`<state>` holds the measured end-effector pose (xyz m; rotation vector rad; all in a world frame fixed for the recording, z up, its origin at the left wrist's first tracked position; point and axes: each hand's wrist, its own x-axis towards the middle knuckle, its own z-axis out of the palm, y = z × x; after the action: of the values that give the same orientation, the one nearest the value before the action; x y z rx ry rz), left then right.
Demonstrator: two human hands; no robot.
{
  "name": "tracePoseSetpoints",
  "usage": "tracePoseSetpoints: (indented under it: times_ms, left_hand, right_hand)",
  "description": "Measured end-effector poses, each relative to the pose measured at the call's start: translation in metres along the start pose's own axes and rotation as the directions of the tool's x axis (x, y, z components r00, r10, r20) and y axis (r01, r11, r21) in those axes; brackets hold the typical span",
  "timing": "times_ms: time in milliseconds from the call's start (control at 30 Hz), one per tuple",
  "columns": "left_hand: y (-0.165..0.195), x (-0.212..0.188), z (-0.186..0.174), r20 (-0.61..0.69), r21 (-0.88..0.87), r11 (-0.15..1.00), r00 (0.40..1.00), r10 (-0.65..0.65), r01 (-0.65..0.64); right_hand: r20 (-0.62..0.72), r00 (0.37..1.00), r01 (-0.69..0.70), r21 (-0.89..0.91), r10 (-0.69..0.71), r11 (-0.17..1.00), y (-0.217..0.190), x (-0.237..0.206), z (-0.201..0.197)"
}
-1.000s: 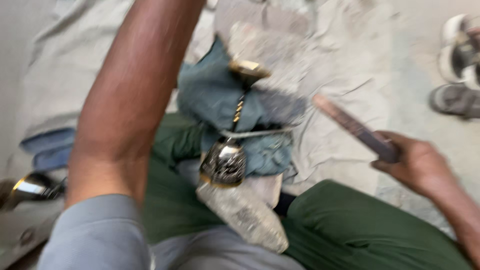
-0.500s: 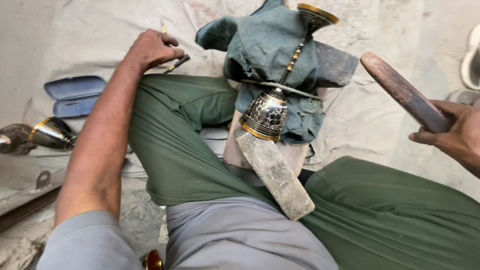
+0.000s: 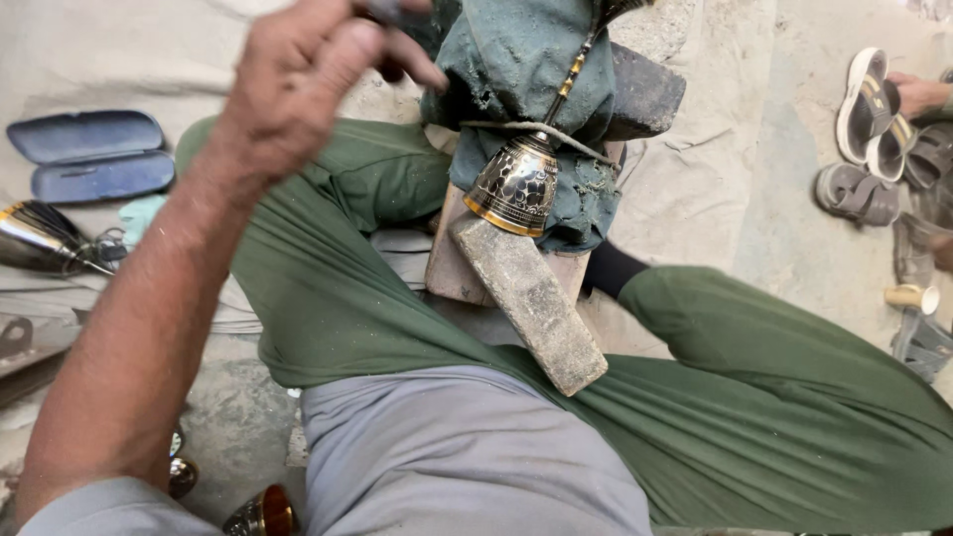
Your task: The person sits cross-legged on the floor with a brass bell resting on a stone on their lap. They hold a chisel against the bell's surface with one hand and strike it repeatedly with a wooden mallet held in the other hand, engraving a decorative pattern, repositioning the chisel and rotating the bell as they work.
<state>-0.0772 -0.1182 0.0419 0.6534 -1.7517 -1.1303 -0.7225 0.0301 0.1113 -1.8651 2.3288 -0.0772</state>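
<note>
My left hand [image 3: 298, 79] is raised at the top left of the head view, fingers curled around a small dark tool [image 3: 385, 12] that is mostly hidden. Just right of it, an engraved brass goblet [image 3: 516, 184] lies tilted, bowl toward me. A cord [image 3: 556, 134] ties it onto a dusty green cloth [image 3: 516, 60] padding a dark block [image 3: 645, 94]. A worn wooden bar [image 3: 531, 298] slopes from under the bowl down onto my lap. My right hand is out of the frame.
A blue spectacle case [image 3: 89, 154] and a shiny metal vessel [image 3: 35, 238] lie on the ground at left. Brass pieces [image 3: 263, 511] sit by my left hip. Sandals [image 3: 864, 109], another person's foot [image 3: 918, 94] and a small brass cup [image 3: 913, 296] are at right.
My left hand has lifted off the ground toward the camera, closed on something small. My right hand with its long bar has left the view. The camera has moved closer.
</note>
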Motion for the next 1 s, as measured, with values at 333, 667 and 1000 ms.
tracePoseSetpoints:
  times_ms: [333,667,1000]
  left_hand:
    - [0.069,0.002,0.078,0.043,0.113,0.986,0.992,0.121,-0.125]
    - [0.054,-0.012,0.099,-0.145,-0.097,0.994,0.987,-0.070,0.056]
    - [0.006,0.006,0.109,-0.106,-0.375,0.899,0.953,-0.285,0.227]
  right_hand:
    - [-0.312,0.949,0.149,0.580,0.050,0.801,-0.075,-0.026,-0.021]
    - [-0.022,0.964,-0.080,0.927,0.265,0.367,-0.188,-0.114,0.099]
    - [0.337,0.896,-0.376,0.923,0.287,0.088,-0.184,-0.071,0.174]
